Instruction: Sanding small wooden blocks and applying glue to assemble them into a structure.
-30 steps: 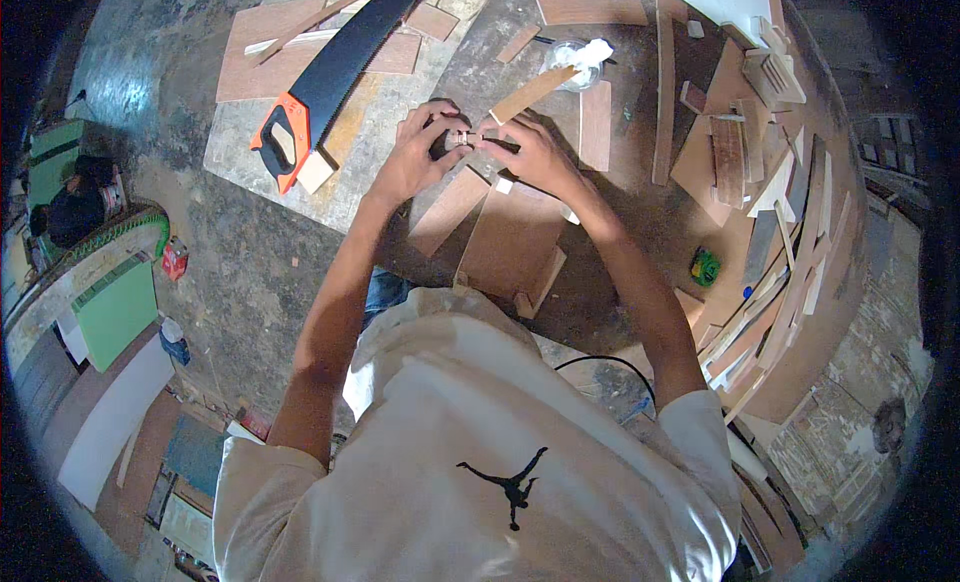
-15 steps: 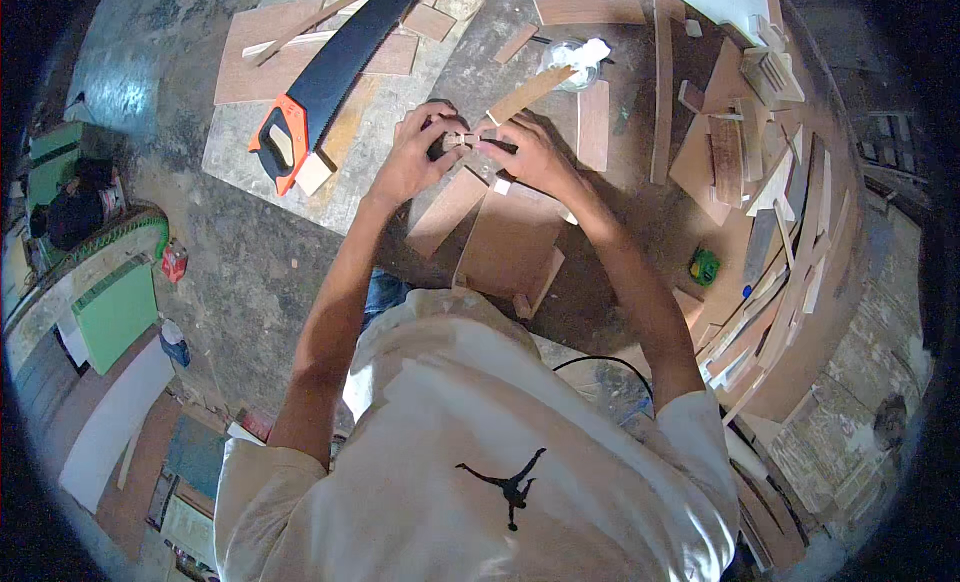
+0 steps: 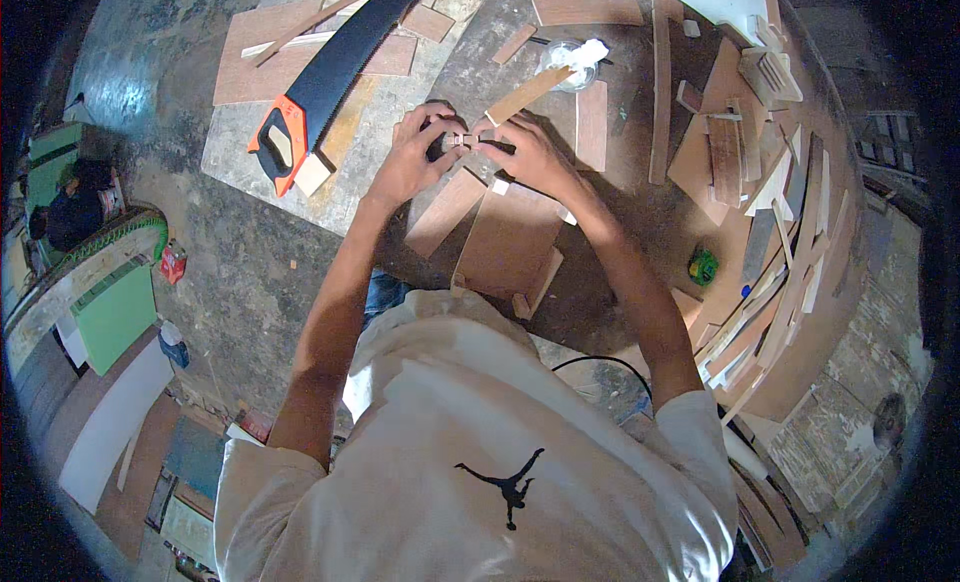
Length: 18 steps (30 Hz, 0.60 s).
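Above the work surface, both my hands meet at a small pale wooden piece (image 3: pixel 459 140). My left hand (image 3: pixel 411 154) pinches its left end between thumb and fingers. From the other side, my right hand (image 3: pixel 530 157) has closed its fingertips on the right end; much of the piece is covered by fingers. Just beyond the right fingers, a thin wooden strip (image 3: pixel 528 96) leans toward a clear container with white material (image 3: pixel 573 64). Below my hands lies a wide brown board (image 3: pixel 508 237), with a shorter wooden piece (image 3: pixel 445 214) at its left.
A handsaw with an orange and black handle (image 3: pixel 290 132) lies on a grey board to the left, beside plywood offcuts (image 3: pixel 262 57). Several wooden strips and scraps (image 3: pixel 785 232) pile up at the right. A small green object (image 3: pixel 703 266) sits near that pile.
The right fingertips have shifted slightly left, closer around the small wooden piece. Otherwise hands and surroundings look nearly the same.
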{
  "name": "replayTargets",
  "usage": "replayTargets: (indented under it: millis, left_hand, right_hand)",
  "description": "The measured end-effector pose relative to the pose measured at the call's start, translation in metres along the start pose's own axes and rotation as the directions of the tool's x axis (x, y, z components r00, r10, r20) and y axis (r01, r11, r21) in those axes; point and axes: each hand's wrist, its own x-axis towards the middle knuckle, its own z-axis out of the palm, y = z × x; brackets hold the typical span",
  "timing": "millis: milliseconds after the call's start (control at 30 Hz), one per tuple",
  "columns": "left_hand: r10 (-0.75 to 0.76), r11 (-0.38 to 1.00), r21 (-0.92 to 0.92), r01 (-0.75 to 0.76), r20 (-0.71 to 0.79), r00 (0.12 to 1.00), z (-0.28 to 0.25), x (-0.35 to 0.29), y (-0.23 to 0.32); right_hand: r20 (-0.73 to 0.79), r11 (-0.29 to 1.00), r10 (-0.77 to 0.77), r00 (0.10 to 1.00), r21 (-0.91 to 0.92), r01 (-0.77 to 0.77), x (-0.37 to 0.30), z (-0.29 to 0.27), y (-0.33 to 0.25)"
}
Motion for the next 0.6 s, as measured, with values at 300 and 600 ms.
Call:
replayTargets:
  millis: [300,600]
  left_hand:
    - [0.03,0.999,-0.02,-0.03,0.007,1.0,-0.002,0.001,-0.002]
    - [-0.032,0.976,-0.216,0.017,-0.068,0.997,-0.013,-0.007,0.01]
  right_hand:
    - [-0.127,1.0,0.027,0.991,-0.007,-0.028,-0.017,-0.028,-0.006]
    - [-0.15,0.968,0.139,0.979,-0.19,-0.167,-0.032,-0.045,0.001]
